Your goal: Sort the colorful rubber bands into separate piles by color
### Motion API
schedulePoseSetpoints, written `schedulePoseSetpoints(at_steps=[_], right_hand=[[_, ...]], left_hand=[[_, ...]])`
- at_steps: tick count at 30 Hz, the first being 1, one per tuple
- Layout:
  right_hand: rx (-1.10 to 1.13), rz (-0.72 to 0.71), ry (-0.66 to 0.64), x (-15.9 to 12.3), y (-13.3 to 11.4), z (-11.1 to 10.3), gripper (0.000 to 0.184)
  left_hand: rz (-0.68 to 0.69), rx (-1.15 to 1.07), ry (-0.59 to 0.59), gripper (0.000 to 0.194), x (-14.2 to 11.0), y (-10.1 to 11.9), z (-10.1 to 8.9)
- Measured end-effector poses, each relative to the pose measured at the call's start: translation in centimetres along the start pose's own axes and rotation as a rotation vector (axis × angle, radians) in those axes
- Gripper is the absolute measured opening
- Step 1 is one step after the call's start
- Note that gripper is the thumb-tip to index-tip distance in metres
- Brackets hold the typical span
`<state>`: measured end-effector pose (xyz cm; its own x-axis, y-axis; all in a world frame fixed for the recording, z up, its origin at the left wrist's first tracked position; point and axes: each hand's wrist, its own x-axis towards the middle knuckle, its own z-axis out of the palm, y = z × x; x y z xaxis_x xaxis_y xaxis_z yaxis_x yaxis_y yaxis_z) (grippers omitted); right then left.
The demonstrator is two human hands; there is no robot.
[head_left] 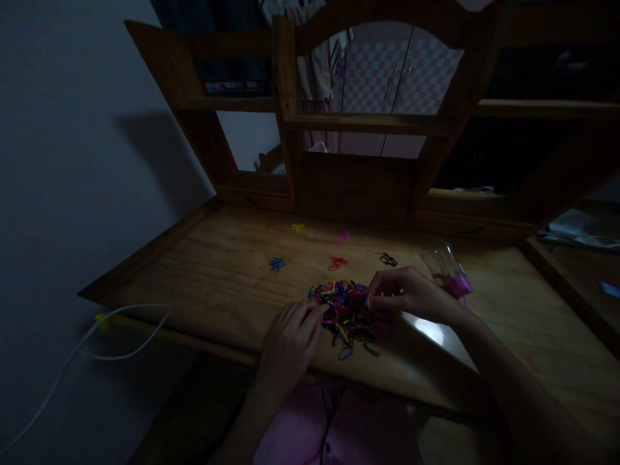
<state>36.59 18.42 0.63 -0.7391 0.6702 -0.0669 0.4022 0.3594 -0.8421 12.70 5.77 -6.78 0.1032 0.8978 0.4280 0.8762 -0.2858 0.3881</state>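
Observation:
A heap of mixed-colour elastic bands (349,316) lies on the wooden desk in front of me. My left hand (293,332) rests palm down at the heap's left side, fingers stretched out and touching its edge. Over the right side of the heap, my right hand (404,294) has thumb and forefinger pinched together on what looks like a pink elastic band (369,301). Beyond the heap lie small separate groups: blue bands (277,263), yellow bands (298,227), pink bands (343,237), red bands (338,263) and black bands (388,259).
A clear plastic bottle with a pink cap (458,285) lies on its side beyond my right forearm. Wooden shelving (358,187) rises at the desk's back. A white cable (130,309) loops over the left front edge, near the wall (62,161).

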Motion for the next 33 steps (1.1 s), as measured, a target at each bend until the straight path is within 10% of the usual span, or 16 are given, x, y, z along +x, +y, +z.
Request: schedulePoseSetpoints(at_steps=[33], right_hand=[[-0.084, -0.018, 0.049, 0.01, 0.33, 0.11, 0.024]], left_hand=[[0.006, 0.01, 0.006, 0.034, 0.07, -0.03, -0.08]])
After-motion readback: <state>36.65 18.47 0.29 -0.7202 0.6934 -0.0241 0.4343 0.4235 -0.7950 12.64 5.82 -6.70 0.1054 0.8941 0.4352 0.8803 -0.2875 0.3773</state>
